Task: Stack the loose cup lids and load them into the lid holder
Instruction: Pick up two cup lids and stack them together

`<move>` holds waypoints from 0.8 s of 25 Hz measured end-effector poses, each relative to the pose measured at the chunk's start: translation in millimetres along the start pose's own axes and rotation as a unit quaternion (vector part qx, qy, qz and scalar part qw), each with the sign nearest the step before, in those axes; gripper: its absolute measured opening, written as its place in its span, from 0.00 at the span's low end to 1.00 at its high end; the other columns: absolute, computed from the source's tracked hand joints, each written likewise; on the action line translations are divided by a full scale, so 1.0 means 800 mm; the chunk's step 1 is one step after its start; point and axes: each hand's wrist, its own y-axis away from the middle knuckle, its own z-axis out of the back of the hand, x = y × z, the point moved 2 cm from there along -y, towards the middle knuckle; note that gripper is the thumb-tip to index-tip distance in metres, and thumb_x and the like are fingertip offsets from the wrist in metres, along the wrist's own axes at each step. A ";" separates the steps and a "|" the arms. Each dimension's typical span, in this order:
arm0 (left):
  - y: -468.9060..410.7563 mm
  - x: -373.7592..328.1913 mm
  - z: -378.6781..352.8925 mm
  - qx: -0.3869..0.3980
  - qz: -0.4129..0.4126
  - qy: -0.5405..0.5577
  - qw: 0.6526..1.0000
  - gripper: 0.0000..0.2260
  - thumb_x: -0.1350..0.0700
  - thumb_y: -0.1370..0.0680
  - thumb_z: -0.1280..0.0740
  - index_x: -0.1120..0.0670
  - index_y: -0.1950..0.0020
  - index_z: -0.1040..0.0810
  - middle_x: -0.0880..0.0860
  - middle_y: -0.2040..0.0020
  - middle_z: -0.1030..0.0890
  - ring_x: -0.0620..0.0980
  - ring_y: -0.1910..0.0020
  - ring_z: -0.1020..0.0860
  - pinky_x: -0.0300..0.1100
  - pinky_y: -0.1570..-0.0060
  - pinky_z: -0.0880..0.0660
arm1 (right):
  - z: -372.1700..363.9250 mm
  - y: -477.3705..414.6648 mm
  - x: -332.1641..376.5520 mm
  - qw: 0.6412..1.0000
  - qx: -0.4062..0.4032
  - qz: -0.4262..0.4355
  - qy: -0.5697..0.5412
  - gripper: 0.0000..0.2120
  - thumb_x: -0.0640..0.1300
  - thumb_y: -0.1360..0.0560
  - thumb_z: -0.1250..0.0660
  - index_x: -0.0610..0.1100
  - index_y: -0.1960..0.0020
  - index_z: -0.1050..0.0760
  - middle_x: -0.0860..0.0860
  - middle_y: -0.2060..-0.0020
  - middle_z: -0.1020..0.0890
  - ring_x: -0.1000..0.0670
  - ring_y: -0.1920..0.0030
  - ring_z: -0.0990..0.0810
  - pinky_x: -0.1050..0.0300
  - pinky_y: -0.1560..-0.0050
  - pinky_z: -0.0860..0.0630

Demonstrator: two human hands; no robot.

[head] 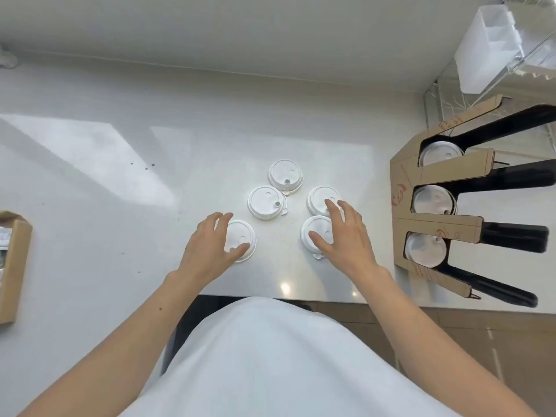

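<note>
Several white cup lids lie loose and flat on the white counter: a far lid (285, 175), a middle-left lid (266, 202), a right-far lid (319, 197), a near-left lid (241, 239) and a near-right lid (318, 230). My left hand (210, 249) rests over the near-left lid, thumb and fingers spread around its rim. Above the near-right lid my right hand (344, 236) is spread, its fingertips reaching the right-far lid. The cardboard lid holder (448, 188) stands at the right with lids showing in its three slots.
A clear plastic dispenser (496, 46) stands at the back right behind the holder. A brown cardboard box (13, 266) sits at the counter's left edge. The counter's front edge (270, 296) runs just before my body.
</note>
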 end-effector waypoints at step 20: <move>-0.028 0.009 -0.043 0.064 0.066 0.013 0.996 0.41 0.50 0.29 0.23 0.55 0.21 0.39 0.56 0.27 0.34 0.58 0.29 0.37 0.48 0.45 0.28 | -0.047 -0.008 -0.039 0.989 0.119 -0.086 0.003 0.43 0.57 0.29 0.27 0.45 0.22 0.44 0.46 0.29 0.33 0.42 0.30 0.34 0.48 0.37 0.30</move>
